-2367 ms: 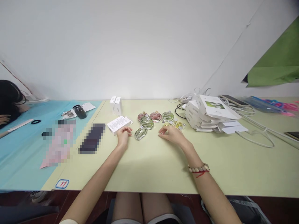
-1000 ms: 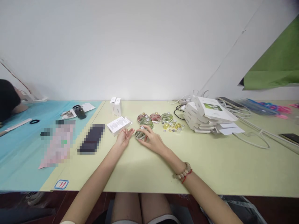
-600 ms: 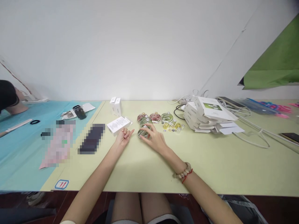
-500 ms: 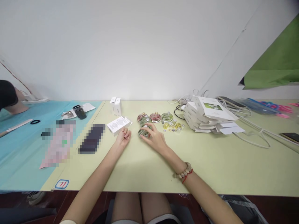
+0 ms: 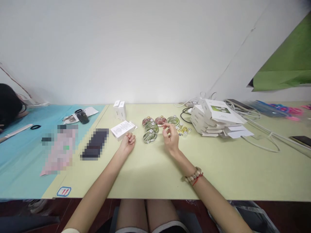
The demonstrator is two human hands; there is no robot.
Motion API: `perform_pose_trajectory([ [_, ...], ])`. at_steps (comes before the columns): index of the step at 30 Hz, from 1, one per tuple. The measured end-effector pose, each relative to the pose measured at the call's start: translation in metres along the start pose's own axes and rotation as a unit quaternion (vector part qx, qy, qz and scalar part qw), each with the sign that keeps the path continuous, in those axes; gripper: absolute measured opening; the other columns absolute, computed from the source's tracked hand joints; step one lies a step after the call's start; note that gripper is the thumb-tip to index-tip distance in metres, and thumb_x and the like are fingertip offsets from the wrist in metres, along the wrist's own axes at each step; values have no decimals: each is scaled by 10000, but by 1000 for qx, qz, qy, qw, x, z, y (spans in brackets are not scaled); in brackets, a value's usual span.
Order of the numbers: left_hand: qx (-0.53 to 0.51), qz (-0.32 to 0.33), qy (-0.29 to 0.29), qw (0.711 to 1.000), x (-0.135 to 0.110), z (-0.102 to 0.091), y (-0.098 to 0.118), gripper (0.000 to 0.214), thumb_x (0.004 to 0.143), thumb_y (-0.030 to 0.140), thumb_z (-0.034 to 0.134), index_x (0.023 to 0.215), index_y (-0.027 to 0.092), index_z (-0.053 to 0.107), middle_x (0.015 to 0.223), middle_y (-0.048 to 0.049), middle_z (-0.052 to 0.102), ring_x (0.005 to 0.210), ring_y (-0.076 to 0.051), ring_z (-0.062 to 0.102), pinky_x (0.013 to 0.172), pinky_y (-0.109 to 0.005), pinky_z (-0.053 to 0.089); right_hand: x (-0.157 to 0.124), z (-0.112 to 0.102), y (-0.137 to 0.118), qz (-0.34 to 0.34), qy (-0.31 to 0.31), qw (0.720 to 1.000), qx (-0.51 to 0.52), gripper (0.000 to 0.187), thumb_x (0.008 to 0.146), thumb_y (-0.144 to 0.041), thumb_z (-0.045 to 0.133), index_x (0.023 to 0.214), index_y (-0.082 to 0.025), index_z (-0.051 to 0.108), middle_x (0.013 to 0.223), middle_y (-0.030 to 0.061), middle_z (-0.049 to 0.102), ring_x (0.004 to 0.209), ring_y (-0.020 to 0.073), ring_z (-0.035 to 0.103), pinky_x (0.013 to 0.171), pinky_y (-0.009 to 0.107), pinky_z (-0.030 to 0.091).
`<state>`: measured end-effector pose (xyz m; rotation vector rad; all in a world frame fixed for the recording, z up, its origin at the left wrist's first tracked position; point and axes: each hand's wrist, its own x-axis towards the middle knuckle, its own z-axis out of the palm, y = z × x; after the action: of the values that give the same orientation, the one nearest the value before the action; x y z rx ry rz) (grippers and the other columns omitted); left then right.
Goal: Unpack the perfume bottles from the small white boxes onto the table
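Several round glass bottles lie grouped on the pale green table (image 5: 155, 171); the nearest, a clear greenish bottle (image 5: 149, 136), rests on its own. My right hand (image 5: 171, 137) hovers just right of that bottle, fingers loosely curled and apart, holding nothing. My left hand (image 5: 128, 142) rests on the table left of the bottle, fingers curled into a loose fist with nothing visible in it. A white box (image 5: 122, 129) with printed text lies just beyond my left hand. Several tiny yellow vials (image 5: 184, 130) lie to the right of my right hand.
A stack of flat white boxes (image 5: 216, 118) and white cables (image 5: 262, 142) occupy the right. Two small upright white boxes (image 5: 120, 110) stand at the back. A blue mat (image 5: 24, 161) with a dark jar (image 5: 82, 116) covers the left, where another person's head (image 5: 9, 105) shows.
My right hand let go of the nearest greenish bottle and moved right, lifting off it. My left hand curled its fingers closed and stayed in place.
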<state>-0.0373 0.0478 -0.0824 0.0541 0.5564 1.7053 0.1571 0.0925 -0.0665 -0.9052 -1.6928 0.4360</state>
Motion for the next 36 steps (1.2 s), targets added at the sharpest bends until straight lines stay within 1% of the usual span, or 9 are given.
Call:
perform_pose_trajectory([
  [3,2,0,1,1000,0,0,0,272,736,-45,352,591,172,274,462,71,234,331,-48,208,322,-159,97,3,1,2,24,-7,998,51,267,796,-407,421,869,-179,538,854,39,522,559,100,421,501,245,345],
  [5,3,-1,2,1000,0,0,1,271,739,-42,348,592,173,274,461,71,237,330,-49,210,323,-159,99,4,3,3,91,-14,984,153,285,795,-433,390,862,-188,520,808,20,497,496,81,366,426,224,278],
  [10,6,-1,6,1000,0,0,1,267,728,-37,362,591,174,272,463,72,244,332,-50,213,327,-160,105,8,5,8,264,-49,887,375,395,767,-550,296,844,-213,488,698,-30,412,357,37,179,335,209,75],
  [13,8,0,8,1000,0,0,1,267,732,-31,361,589,175,268,462,73,240,332,-51,211,331,-162,105,9,5,10,297,-35,862,409,418,737,-592,333,807,-210,489,655,-49,363,348,25,126,328,204,64],
  [18,13,5,10,1000,0,0,1,261,722,-26,374,588,174,274,468,73,240,337,-52,213,337,-164,105,10,4,9,310,-24,851,424,420,729,-606,357,795,-212,484,598,-62,346,343,30,117,326,194,63],
  [23,14,6,10,1000,0,1,1,260,718,-26,382,588,173,277,467,74,241,337,-51,215,337,-162,110,10,3,9,316,-36,840,441,425,733,-627,359,797,-222,473,432,-106,102,353,65,63,337,172,83],
  [28,13,5,11,1000,1,1,1,267,724,-31,369,588,175,270,464,74,240,333,-51,215,332,-162,108,10,3,10,316,-38,839,441,434,735,-636,363,707,-213,458,404,-108,97,355,65,56,342,174,79],
  [32,16,7,11,1000,1,1,1,266,718,-32,375,588,175,271,465,74,232,335,-51,215,332,-163,106,10,3,11,317,-44,834,449,507,747,-640,343,500,-209,240,402,-87,98,359,60,69,344,189,65],
  [36,21,7,11,1000,0,1,1,265,712,-29,381,588,176,268,467,74,241,336,-51,215,335,-164,107,10,3,11,317,-54,835,448,543,761,-638,319,483,-214,125,402,-76,82,371,61,59,356,202,40],
])
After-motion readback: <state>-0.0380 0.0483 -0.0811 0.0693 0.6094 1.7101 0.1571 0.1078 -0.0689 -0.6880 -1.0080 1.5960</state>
